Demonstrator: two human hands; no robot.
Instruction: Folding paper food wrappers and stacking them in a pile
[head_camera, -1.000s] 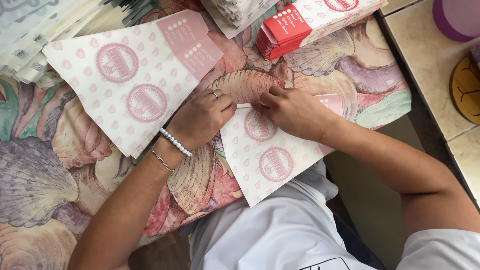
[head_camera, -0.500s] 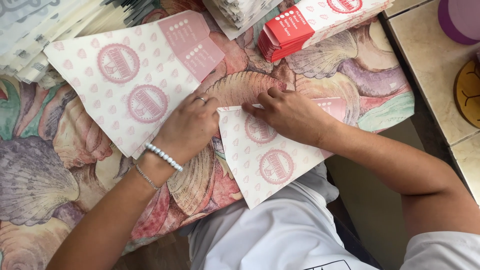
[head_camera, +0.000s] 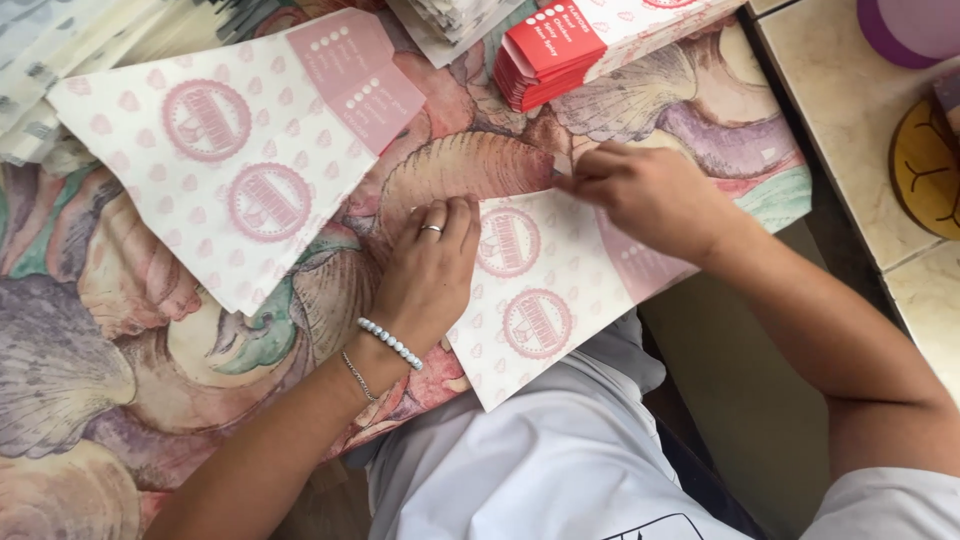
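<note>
two hands on one sheet: my left hand (head_camera: 432, 268) lies flat, fingers released and pressed along the left edge of the pink-printed paper sheet (head_camera: 545, 300), which lies at the near edge of the table (head_camera: 120, 380) and hangs a little over it toward my lap. my right hand (head_camera: 645, 195) sits at the sheet's far corner, fingertips (head_camera: 572, 184) pinched on the paper's edge there. another printed sheet (head_camera: 235, 160) lies well to the left, a red-ended stack of cartons (head_camera: 560, 50) at the far edge.
</note>
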